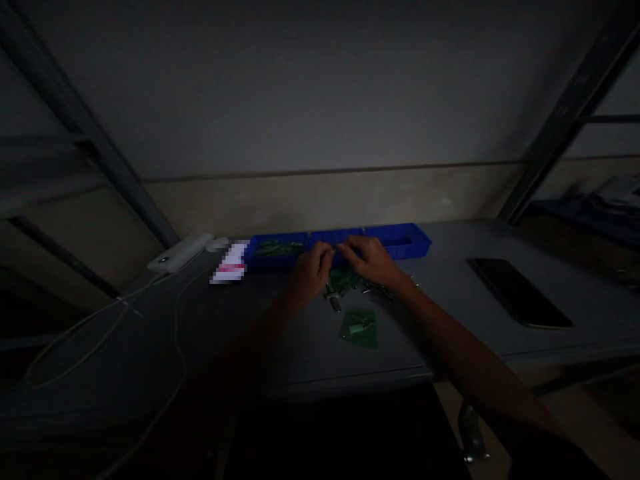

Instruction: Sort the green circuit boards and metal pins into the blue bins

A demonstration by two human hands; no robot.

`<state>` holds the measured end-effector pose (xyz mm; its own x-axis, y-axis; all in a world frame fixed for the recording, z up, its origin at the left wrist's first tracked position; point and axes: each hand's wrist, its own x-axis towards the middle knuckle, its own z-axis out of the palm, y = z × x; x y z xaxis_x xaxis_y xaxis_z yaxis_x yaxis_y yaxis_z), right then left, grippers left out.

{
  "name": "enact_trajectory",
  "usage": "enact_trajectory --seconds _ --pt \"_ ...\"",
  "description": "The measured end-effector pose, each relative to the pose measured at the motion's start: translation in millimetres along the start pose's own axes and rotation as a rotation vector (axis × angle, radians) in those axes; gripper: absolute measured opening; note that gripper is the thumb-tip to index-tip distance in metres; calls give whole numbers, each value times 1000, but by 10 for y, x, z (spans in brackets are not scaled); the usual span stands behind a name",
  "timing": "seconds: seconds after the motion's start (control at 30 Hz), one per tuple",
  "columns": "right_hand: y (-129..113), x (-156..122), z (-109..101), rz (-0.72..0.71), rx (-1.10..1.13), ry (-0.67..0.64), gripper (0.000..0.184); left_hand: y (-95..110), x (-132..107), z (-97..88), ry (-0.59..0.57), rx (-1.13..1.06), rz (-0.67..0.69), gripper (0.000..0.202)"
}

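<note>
The scene is dim. My left hand (313,270) and my right hand (367,260) meet over the grey table (280,333), fingers pinched together on a small thin part between them that I cannot make out. Just below the hands lies a small heap of green parts (344,281) with small metal pieces (334,303) beside it. A flat green bag or board (360,329) lies nearer to me. Behind the hands stands a long blue tray (400,241) with compartments; green parts (275,248) fill its left one.
A dark phone (520,292) lies face up on the right of the table. A white power pack (181,252) with a trailing cable (175,320) sits at the back left, next to a white and red packet (230,267). Metal shelf posts stand on both sides.
</note>
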<state>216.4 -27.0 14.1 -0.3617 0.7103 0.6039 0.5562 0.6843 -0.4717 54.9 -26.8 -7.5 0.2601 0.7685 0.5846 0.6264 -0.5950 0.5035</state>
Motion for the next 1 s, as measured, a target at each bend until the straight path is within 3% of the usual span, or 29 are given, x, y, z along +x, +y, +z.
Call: enact_trajectory --seconds 0.17,0.27,0.4,0.6,0.77,1.0 --pt "108 30 -57 58 28 59 44 125 -74 64 -90 37 -42 21" --pt "320 38 -166 187 1 218 48 278 -162 115 -225 95 7 17" --pt "630 -7 -309 370 -212 382 50 436 -261 212 -395 182 119 19" --pt "790 -59 -258 518 -536 210 51 463 -273 280 -551 433 165 21" --pt "719 -39 -210 601 -626 111 50 491 -289 224 -548 560 144 23" --pt "664 -39 -164 632 -574 84 45 530 -301 265 -512 528 103 23"
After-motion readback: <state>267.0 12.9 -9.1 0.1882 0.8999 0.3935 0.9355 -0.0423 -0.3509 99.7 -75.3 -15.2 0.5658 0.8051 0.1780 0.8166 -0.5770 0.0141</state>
